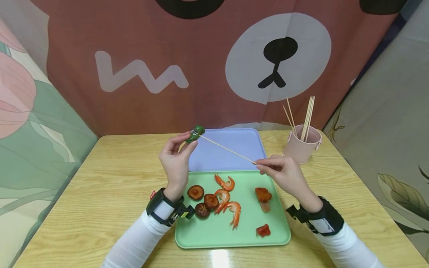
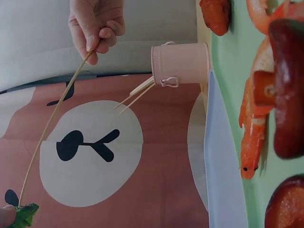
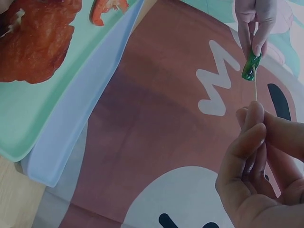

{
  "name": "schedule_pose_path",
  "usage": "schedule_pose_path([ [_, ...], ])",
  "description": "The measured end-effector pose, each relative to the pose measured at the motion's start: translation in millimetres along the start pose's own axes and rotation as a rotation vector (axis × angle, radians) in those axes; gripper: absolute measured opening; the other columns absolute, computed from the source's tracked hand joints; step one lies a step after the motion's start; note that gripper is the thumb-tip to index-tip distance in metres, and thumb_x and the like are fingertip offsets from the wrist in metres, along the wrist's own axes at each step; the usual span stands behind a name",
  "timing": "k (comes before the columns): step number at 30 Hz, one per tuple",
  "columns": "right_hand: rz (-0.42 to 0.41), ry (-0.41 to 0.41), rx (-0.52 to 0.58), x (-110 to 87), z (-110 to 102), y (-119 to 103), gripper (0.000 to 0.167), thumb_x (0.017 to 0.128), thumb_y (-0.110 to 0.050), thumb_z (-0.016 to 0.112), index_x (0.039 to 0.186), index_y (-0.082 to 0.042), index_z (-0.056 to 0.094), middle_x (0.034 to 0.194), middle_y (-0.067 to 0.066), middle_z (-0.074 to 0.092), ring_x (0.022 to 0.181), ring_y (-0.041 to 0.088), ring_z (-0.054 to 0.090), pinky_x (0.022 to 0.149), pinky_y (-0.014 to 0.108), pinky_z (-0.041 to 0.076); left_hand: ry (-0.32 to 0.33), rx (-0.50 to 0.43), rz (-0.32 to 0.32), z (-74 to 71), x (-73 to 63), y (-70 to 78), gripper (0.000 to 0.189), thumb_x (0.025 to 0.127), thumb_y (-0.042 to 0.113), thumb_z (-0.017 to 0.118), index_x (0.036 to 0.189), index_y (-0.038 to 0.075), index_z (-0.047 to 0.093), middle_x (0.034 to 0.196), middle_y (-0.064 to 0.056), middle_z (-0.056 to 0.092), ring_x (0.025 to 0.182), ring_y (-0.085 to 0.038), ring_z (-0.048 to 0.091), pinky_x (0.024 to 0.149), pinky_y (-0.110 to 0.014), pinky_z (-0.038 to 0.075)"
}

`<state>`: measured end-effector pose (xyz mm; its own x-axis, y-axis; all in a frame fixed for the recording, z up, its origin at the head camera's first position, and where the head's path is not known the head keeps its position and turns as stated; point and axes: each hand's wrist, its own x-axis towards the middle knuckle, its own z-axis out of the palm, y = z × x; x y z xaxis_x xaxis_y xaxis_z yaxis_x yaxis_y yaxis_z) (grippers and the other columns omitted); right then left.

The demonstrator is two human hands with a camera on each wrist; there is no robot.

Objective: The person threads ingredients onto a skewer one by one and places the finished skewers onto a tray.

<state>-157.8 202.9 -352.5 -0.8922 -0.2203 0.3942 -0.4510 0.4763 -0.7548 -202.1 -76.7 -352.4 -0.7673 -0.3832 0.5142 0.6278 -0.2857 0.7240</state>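
Above the blue tray [image 1: 231, 149], my left hand [image 1: 175, 156] pinches a shiny piece of green pepper [image 1: 195, 134] between thumb and fingers. The thumb and fingers of my right hand [image 1: 283, 173] grip one end of a thin wooden skewer [image 1: 228, 149]. Its other end meets the green pepper; how deep it goes in I cannot tell. Both also show in the right wrist view, where the pepper piece [image 3: 251, 66] is up by the left hand. In the left wrist view, the skewer [image 2: 50, 118] runs down to the pepper piece at the lower corner.
A green tray [image 1: 248, 238] carries several mushrooms [image 1: 196, 192], three shrimp [image 1: 234, 214], a browned piece of food [image 1: 263, 194] and a small red piece [image 1: 263, 230]. A pink bucket [image 1: 298, 150] of skewers stands at the back right. A printed curtain [image 1: 151, 108] hangs behind the table.
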Motion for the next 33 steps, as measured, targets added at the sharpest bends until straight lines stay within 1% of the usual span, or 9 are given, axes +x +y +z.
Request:
schedule_pose_path([
  [4,0.005,0.001,-0.001,-0.7,2,-3,0.014,0.084,-0.008,0.071,0.097,-0.006,0.075,0.078,0.006,0.070,0.064,0.005,0.063,0.057,0.021,0.053,-0.024,0.034,0.021,0.3,-2.3,-1.8,0.024,0.073,-0.011,0.075,0.094,-0.014,0.063,0.100,-0.011,0.067,0.100,-0.025,0.065,0.086,-0.036,0.055],
  [9,0.003,0.012,0.003,-1.3,4,-6,0.014,0.084,-0.009,0.071,0.097,-0.006,0.075,0.080,0.009,0.070,0.064,0.005,0.064,0.057,0.021,0.054,-0.033,0.051,0.019,0.6,-4.9,-3.4,0.025,0.074,-0.011,0.074,0.096,-0.014,0.063,0.101,-0.010,0.067,0.100,-0.024,0.065,0.087,-0.035,0.054],
  [11,-0.005,0.029,0.007,-1.6,5,-6,0.014,0.083,-0.008,0.071,0.097,-0.006,0.075,0.080,0.011,0.070,0.065,0.004,0.064,0.057,0.020,0.053,-0.031,0.041,0.009,0.9,-5.3,-3.1,0.026,0.074,-0.010,0.074,0.098,-0.013,0.064,0.102,-0.009,0.067,0.099,-0.023,0.065,0.088,-0.035,0.054],
  [14,-0.016,0.051,0.013,-2.3,5,-6,0.014,0.083,-0.006,0.072,0.096,-0.007,0.076,0.079,0.009,0.070,0.066,0.005,0.065,0.057,0.020,0.053,-0.028,0.025,-0.013,1.2,-5.6,-2.6,0.027,0.075,-0.010,0.073,0.100,-0.012,0.065,0.102,-0.011,0.067,0.098,-0.022,0.065,0.087,-0.035,0.055],
  [18,-0.023,0.069,0.003,-3.1,7,-8,0.015,0.082,-0.003,0.071,0.096,-0.006,0.075,0.077,0.006,0.070,0.066,0.005,0.065,0.056,0.019,0.053,-0.011,0.055,-0.042,1.3,-5.7,-2.4,0.028,0.075,-0.008,0.074,0.102,-0.009,0.065,0.103,-0.013,0.066,0.095,-0.021,0.065,0.081,-0.031,0.057],
  [22,-0.039,0.084,-0.009,-3.6,7,-21,0.015,0.081,0.006,0.069,0.094,0.001,0.074,0.074,0.010,0.069,0.064,0.002,0.063,0.055,0.018,0.052,0.004,0.074,-0.068,1.3,-5.8,-2.1,0.032,0.075,-0.006,0.075,0.105,-0.009,0.063,0.106,-0.015,0.065,0.092,-0.021,0.065,0.080,-0.030,0.057],
  [26,-0.045,0.089,-0.008,-4.6,7,-39,0.014,0.080,0.011,0.067,0.092,0.008,0.072,0.073,0.015,0.067,0.064,0.000,0.062,0.055,0.018,0.052,0.006,0.030,-0.092,1.7,-6.2,-1.0,0.033,0.076,-0.007,0.074,0.106,-0.010,0.061,0.108,-0.016,0.065,0.091,-0.021,0.066,0.082,-0.030,0.056],
  [30,-0.040,0.096,-0.006,-5.7,7,-46,0.013,0.079,0.011,0.068,0.091,0.008,0.072,0.071,0.015,0.067,0.063,0.000,0.061,0.056,0.017,0.052,0.007,0.021,-0.104,1.4,-6.7,-1.0,0.031,0.077,-0.007,0.073,0.105,-0.009,0.061,0.106,-0.015,0.066,0.088,-0.020,0.067,0.082,-0.031,0.056],
  [33,-0.051,0.107,-0.007,-6.5,7,-46,0.012,0.078,0.010,0.069,0.090,0.007,0.073,0.069,0.014,0.066,0.062,0.000,0.061,0.056,0.017,0.051,0.016,0.041,-0.105,0.6,-6.6,-1.6,0.032,0.074,-0.006,0.075,0.103,-0.011,0.061,0.102,-0.012,0.067,0.084,-0.018,0.067,0.081,-0.031,0.057],
])
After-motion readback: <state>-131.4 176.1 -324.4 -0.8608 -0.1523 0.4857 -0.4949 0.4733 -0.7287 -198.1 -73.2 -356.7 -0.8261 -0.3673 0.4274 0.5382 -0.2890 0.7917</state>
